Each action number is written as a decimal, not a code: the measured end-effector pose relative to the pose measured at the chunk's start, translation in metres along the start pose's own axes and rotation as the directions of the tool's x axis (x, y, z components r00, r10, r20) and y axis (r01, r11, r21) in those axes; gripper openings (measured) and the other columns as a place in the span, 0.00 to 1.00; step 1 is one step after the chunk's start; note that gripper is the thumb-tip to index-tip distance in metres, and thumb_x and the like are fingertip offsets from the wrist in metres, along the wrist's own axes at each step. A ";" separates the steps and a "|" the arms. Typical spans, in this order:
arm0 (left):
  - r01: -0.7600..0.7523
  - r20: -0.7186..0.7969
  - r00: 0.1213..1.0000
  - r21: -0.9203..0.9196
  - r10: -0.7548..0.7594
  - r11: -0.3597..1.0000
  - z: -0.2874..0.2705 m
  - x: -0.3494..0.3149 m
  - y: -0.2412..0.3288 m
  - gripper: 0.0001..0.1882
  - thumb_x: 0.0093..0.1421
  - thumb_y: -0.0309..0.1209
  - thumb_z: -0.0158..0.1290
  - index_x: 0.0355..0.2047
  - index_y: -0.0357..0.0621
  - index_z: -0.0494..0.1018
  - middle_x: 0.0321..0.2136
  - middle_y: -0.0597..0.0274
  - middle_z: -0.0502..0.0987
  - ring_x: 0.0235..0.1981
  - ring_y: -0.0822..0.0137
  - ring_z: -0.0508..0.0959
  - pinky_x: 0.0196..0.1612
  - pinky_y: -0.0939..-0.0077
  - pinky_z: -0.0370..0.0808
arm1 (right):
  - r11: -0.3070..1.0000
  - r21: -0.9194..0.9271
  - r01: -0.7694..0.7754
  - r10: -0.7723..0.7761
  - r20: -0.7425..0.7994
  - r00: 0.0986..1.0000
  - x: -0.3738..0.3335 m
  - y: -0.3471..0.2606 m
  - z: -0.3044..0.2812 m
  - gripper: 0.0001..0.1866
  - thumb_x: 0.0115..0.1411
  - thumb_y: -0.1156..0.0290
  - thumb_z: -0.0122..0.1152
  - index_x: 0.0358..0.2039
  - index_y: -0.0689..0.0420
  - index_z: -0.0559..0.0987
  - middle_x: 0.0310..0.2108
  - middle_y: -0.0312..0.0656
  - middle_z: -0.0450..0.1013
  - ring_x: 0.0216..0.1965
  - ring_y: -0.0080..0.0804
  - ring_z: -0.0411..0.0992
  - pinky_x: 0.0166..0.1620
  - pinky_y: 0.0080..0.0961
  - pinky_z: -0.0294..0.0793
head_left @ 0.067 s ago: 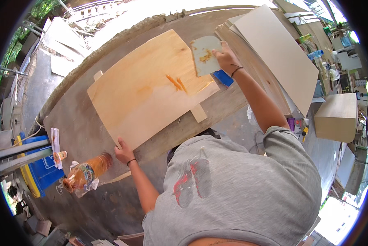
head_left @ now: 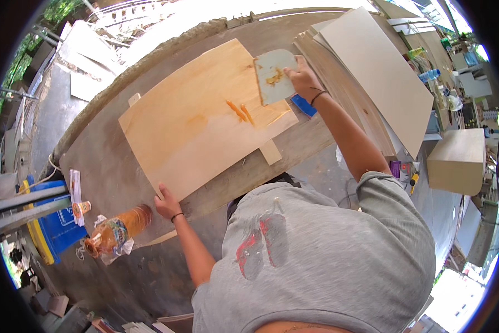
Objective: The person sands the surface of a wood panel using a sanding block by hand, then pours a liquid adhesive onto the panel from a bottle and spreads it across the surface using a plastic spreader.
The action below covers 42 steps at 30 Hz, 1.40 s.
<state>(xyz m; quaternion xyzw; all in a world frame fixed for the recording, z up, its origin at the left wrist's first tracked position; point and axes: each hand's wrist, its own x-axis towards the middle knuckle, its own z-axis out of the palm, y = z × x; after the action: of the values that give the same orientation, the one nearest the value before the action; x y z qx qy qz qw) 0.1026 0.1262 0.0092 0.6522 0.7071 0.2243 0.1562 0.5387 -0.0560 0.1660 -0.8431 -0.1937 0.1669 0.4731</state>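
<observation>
A pale wooden board point(head_left: 188, 139) lies across the work surface, with two thick orange streaks of paste point(head_left: 240, 111) on its right half and a yellowish stain across its far part. My right hand point(head_left: 301, 77) is closed on a flat grey-green spreader point(head_left: 275, 75) smeared with brown-orange paste. The spreader's left edge is over the board's far right part; whether it touches the wood I cannot tell. At the board's near left corner, my left hand point(head_left: 166, 202) grips the edge, thumb on top. Its other fingertips are partly hidden.
A blue flat piece point(head_left: 304, 105) lies beside the board's right end, and wood strips point(head_left: 270, 152) stick out from under it. Stacked panels point(head_left: 377, 77) lie to the right. At the left are a plastic bottle of orange liquid point(head_left: 119, 232), a small cup point(head_left: 81, 208) and a blue bin point(head_left: 60, 230).
My right hand has moved the spreader slightly left over the board. The left hand keeps its hold on the board's corner.
</observation>
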 end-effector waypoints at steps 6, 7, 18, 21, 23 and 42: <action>-0.013 0.041 0.999 -0.012 0.013 1.000 0.008 0.024 -0.017 0.40 0.52 0.66 0.45 0.29 0.31 0.75 0.25 0.38 0.76 0.30 0.41 0.76 0.32 0.53 0.70 | 0.953 -0.193 0.232 -0.231 0.029 0.972 -0.003 0.051 0.066 0.18 0.54 0.66 0.57 0.47 0.50 0.71 0.35 0.57 0.74 0.40 0.53 0.73 0.44 0.38 0.71; -0.002 0.045 0.999 0.008 0.002 1.000 0.006 0.023 -0.014 0.39 0.53 0.65 0.46 0.30 0.31 0.75 0.26 0.39 0.76 0.31 0.42 0.76 0.32 0.54 0.71 | 0.964 -0.176 0.201 -0.188 0.086 0.978 -0.002 0.072 0.063 0.17 0.54 0.66 0.57 0.45 0.52 0.72 0.35 0.56 0.74 0.40 0.51 0.73 0.44 0.37 0.71; 0.029 0.115 0.993 -0.257 0.001 0.966 -0.027 -0.025 -0.019 0.30 0.55 0.52 0.53 0.38 0.31 0.72 0.32 0.45 0.77 0.34 0.52 0.78 0.37 0.64 0.72 | 0.483 -0.373 0.792 -0.532 0.593 0.604 -0.016 -0.031 0.026 0.09 0.49 0.70 0.61 0.33 0.53 0.78 0.37 0.41 0.72 0.36 0.47 0.72 0.45 0.38 0.69; 0.045 0.120 0.993 -0.299 -0.010 0.953 -0.025 -0.032 -0.027 0.31 0.55 0.50 0.54 0.44 0.29 0.69 0.35 0.46 0.76 0.36 0.55 0.78 0.39 0.65 0.72 | 0.140 -0.437 0.888 -0.719 0.572 0.395 -0.001 -0.047 0.054 0.08 0.49 0.69 0.60 0.32 0.52 0.77 0.38 0.41 0.69 0.35 0.48 0.72 0.42 0.39 0.70; 0.109 0.177 0.983 -0.366 -0.046 0.924 -0.024 -0.036 -0.031 0.33 0.55 0.49 0.55 0.47 0.28 0.67 0.38 0.47 0.75 0.37 0.57 0.77 0.40 0.66 0.72 | 0.132 -0.390 0.911 -0.698 0.616 0.364 0.012 -0.050 0.068 0.06 0.50 0.70 0.58 0.31 0.52 0.76 0.38 0.42 0.69 0.33 0.47 0.72 0.40 0.38 0.71; 0.139 0.131 0.987 -0.426 -0.092 0.894 -0.010 -0.100 0.013 0.35 0.57 0.48 0.54 0.54 0.30 0.63 0.43 0.49 0.74 0.42 0.59 0.75 0.46 0.68 0.70 | 0.182 -0.162 0.970 -0.025 0.985 0.169 0.015 0.005 0.042 0.35 0.39 0.80 0.49 0.51 0.39 0.73 0.49 0.37 0.72 0.47 0.43 0.71 0.45 0.36 0.72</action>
<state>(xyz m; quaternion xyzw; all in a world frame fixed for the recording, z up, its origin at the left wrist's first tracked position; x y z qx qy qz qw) 0.1185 0.0261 0.0178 0.5689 0.6674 0.3312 0.3482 0.5327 -0.0205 0.1389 -0.5653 -0.7807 0.2194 -0.1513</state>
